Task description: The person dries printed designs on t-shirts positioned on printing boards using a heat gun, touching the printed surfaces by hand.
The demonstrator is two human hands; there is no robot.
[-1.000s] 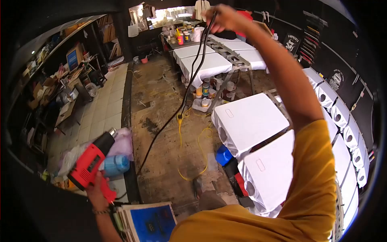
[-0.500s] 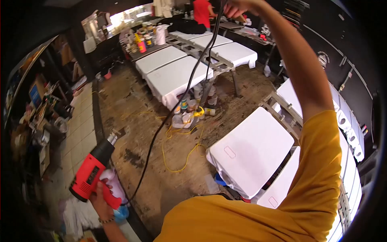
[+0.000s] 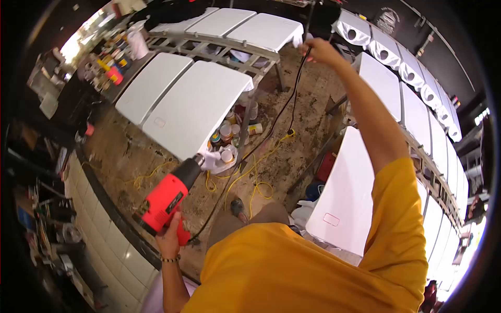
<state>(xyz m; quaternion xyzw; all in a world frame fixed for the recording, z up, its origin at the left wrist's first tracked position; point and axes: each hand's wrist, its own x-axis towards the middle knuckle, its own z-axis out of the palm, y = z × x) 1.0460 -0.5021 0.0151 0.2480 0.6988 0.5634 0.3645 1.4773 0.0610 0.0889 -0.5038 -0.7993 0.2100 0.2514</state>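
Note:
A red and black heat gun [image 3: 166, 202] is in my left hand [image 3: 169, 237], with the fingers wrapped round its handle. Its metal nozzle points up and to the right, in front of a white-covered board [image 3: 201, 101]. My right hand [image 3: 322, 53], raised at arm's length, grips a black power cord [image 3: 297, 86]. One run of the cord hangs toward a yellow extension cord [image 3: 255, 169] on the floor. Another run slants down to the butt of the heat gun's handle.
White-covered boards [image 3: 344, 193] on metal frames stand to my right, more along the right wall. Paint tubs [image 3: 226, 130] sit under the left frame. Bottles crowd a side table [image 3: 107, 94]. A dark raised edge [image 3: 112, 208] runs along the left.
My view has turned to the right and down. The heat gun has moved right and up in view, and my right hand lower, still on the cord. The person in red has left view.

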